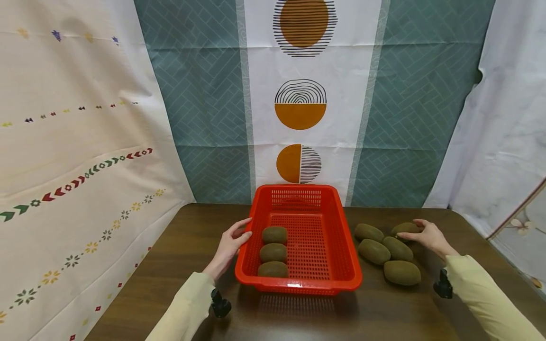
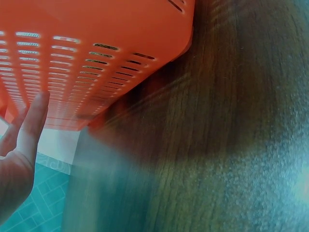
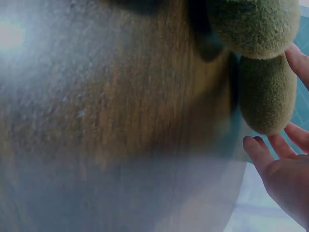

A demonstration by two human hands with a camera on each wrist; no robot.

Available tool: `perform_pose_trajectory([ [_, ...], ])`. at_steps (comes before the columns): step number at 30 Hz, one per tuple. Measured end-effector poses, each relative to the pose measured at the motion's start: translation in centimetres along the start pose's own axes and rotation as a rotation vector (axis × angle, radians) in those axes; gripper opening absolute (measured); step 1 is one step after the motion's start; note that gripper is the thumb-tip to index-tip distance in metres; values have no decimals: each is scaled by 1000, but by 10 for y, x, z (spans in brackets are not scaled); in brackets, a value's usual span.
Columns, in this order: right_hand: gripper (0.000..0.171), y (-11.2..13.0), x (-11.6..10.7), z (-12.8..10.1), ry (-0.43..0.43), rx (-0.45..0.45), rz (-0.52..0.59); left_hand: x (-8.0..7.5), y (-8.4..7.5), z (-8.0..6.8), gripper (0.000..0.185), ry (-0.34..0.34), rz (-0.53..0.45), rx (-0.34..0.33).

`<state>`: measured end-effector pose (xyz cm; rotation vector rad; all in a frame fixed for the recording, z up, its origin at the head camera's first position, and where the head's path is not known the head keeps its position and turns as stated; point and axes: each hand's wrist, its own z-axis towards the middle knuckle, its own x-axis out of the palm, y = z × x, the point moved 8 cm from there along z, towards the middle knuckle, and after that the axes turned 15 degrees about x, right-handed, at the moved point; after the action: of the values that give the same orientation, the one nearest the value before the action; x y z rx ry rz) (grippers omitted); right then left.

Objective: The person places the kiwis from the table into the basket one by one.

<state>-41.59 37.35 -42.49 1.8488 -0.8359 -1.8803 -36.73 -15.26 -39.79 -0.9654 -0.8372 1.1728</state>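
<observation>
I record a dark wooden desk (image 1: 170,284) carrying a red perforated basket (image 1: 337,270), which I take as the reference point. Inside the basket, along its left wall, three kiwis (image 1: 273,252) lie in a line from far to near, each just beside the next. To the right of the basket, on the bare desk, five more kiwis sit in a loose cluster; the farthest kiwi (image 1: 405,228) of that group is the one under the right hand. The left hand (image 1: 230,244) rests on the outside of the basket's left wall with fingers straight and relaxed, gripping nothing; the left wrist view confirms the fingertips (image 2: 38,108) against the slotted red wall. The right hand (image 1: 428,236) lies over the farthest kiwi, well to the right of the basket, fingers spread about it; I cannot tell whether they actually clasp it. Behind the basket hangs a patterned cloth backdrop (image 1: 300,109).
</observation>
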Motion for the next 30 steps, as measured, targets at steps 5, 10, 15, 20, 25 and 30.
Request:
perform_pose_trajectory([
  [5, 86, 0, 4, 4, 6, 6, -20, 0, 1, 0, 48, 4, 6, 4],
  [10, 87, 3, 4, 6, -7, -5, -37, 0, 0, 0, 47, 3, 13, 8],
  [15, 85, 5, 4, 7, -22, -21, -56, 1, -1, 1, 48, 1, 11, 9],
  [20, 82, 5, 3, 8, -54, -42, -77, 1, -1, 1, 47, 6, 6, 10],
  [25, 78, 6, -1, 7, -76, -66, -59, 1, 0, 0, 47, 13, -4, 8],
  [30, 75, 16, -8, 6, -56, -111, -17, 0, -1, 0, 48, 14, -3, 7],
])
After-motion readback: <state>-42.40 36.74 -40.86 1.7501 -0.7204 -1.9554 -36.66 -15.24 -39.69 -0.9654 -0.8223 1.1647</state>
